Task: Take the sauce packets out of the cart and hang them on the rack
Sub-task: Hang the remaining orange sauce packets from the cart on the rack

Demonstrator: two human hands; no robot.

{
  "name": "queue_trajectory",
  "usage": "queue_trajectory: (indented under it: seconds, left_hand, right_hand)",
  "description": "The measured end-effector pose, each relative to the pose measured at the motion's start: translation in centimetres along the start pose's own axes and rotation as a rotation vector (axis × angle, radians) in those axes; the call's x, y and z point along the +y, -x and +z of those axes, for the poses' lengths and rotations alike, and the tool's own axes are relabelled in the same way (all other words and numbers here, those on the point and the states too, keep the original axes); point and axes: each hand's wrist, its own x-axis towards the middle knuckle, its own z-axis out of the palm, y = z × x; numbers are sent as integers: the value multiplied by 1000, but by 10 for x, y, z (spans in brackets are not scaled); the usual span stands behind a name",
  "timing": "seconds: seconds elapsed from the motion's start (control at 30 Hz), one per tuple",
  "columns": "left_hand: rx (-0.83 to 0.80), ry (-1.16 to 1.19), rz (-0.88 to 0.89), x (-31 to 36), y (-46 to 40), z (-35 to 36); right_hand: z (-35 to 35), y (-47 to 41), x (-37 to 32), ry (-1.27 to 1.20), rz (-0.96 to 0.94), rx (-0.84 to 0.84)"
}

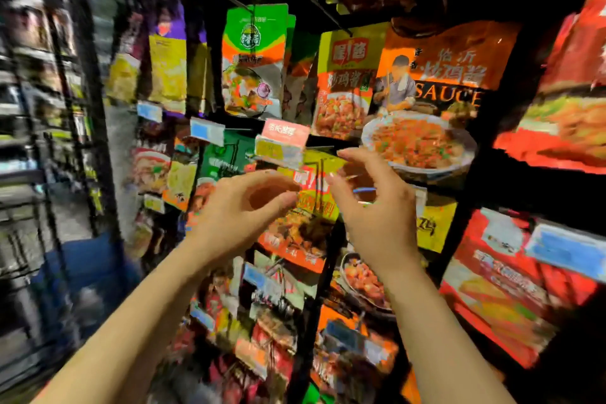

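Head view shows the left hand (244,207) and right hand (373,203) each pinching a top corner of a yellow and orange sauce packet (305,223) at the rack (314,289), so next its hole must slide onto a hook.

hands: left (242,207), right (370,203) | pinching yellow-orange sauce packet (308,203) | at rack (314,289)

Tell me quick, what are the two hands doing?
Left hand: pinches the top of the yellow and orange sauce packet.
Right hand: fingers curled by the same packet; whether it grips cannot be told.
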Motion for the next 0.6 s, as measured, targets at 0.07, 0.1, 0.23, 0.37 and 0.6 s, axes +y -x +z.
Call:
queue_trajectory:
  seconds: [0.07,0.1,0.23,0.37,0.6]
  left_hand:
    - [22,-47,-19,-4,22,-27]
    - [43,-62,-31,-6,32,-40]
    - [118,-152,-70,-13,80,-98]
    - [135,-226,-156,-19,136,-158]
    - [182,-439,-344,-57,261,-238]
  right_hand:
    - [22,18,-14,-30,44,-89]
    - [33,26,-23,-45,59,-125]
    - [80,56,-62,-79,91,-268]
    - [130,90,-111,-139,123,-349]
    - [206,171,-162,-231,280,-584]
